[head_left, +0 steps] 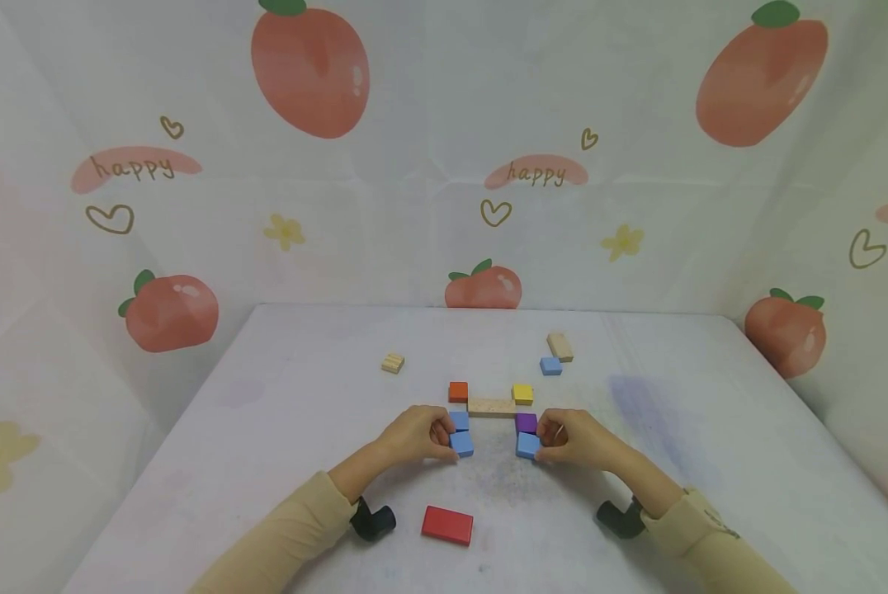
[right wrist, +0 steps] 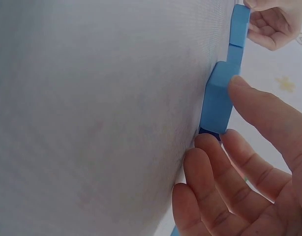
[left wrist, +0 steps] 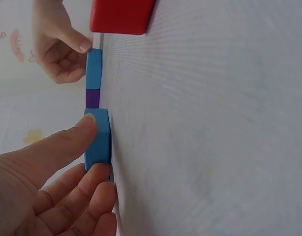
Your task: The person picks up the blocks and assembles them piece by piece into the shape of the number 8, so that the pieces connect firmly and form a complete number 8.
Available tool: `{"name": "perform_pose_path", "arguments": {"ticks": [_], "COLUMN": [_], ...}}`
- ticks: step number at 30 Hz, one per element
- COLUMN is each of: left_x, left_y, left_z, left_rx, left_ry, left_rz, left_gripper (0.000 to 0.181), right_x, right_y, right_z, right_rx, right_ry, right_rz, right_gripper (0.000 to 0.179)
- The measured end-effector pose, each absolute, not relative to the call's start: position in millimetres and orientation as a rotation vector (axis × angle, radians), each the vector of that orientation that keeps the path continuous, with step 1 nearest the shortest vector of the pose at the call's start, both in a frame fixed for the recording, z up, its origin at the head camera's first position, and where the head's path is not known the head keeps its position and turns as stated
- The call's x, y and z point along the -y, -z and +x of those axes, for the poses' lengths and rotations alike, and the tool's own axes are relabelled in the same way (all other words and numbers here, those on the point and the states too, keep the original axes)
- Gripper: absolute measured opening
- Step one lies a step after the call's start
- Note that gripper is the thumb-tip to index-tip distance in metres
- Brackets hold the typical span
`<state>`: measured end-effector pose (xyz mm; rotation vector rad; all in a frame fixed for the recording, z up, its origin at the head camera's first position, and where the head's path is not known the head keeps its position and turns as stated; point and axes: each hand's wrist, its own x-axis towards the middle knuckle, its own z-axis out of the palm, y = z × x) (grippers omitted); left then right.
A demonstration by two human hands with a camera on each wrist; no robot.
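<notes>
My left hand [head_left: 419, 434] pinches a light blue block [head_left: 461, 445] at the near left end of a block arrangement, with thumb and fingers at its edges. Opposite, my right hand [head_left: 579, 438] pinches another light blue block [head_left: 528, 445]. Both blocks sit low at the tabletop. Just behind the left one lies a further blue block [head_left: 459, 421]; a purple block [head_left: 526, 422] lies behind the right one. A speckled wooden bar [head_left: 492, 407] spans between the two rows. An orange-red block [head_left: 458, 392] and a yellow block [head_left: 522, 393] stand at the far ends.
A red rectangular block [head_left: 447, 525] lies near the front, between the forearms. Farther back are small ridged wooden pieces [head_left: 393, 363] on the left, and a blue block [head_left: 551, 365] beside a plain wooden block [head_left: 559, 346] on the right. A printed cloth hangs behind the table.
</notes>
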<state>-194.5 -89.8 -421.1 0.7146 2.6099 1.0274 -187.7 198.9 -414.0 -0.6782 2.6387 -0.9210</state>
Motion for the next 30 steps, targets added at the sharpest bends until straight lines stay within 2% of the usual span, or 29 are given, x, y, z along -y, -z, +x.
{"name": "perform_pose_path", "arguments": {"ticks": [30], "left_x": [94.3], "left_y": [421.1], "left_z": [-195.2], "left_rx": [-2.596], "left_ry": [-1.072], "left_rz": [0.738], "left_gripper": [0.025], "right_x": [-199.5], "right_y": [414.9], "right_z": [-186.9], "right_rx": [-2.638], "right_ry": [0.928], "right_rz": [-0.685], "right_gripper": [0.024]}}
